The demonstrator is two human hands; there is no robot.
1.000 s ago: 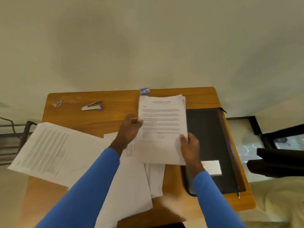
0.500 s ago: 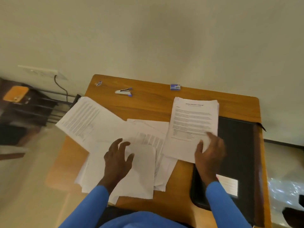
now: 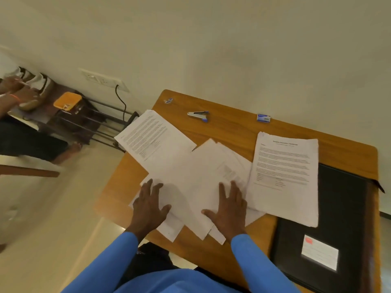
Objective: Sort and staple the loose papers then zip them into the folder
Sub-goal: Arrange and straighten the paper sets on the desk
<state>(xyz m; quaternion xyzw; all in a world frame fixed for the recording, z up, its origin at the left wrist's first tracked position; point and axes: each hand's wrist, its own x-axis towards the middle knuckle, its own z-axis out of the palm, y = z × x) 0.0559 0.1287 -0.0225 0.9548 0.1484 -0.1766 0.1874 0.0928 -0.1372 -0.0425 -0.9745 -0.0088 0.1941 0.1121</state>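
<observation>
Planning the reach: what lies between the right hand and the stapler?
In the head view, loose white papers spread from the right hand, then a strip of bare wooden table up to the stapler.

Table top (image 3: 232, 127) is looking like smooth varnished wood, with the grain showing through a soft satin sheen. The loose papers (image 3: 190, 176) and the printed stack (image 3: 285, 176) are reading as plain matt white paper. The folder (image 3: 342, 208) is coming across as black leather-look stuff, mostly matt, and its label (image 3: 319, 254) is glaring back glossy white. The stapler (image 3: 198, 115) is showing shiny bare metal with a blue plastic bit. Sleeves (image 3: 260, 265) are looking like smooth blue cloth. Floor (image 3: 53, 218) is shining like polished tile, and the wall (image 3: 232, 49) is looking like flat matt paint.
</observation>
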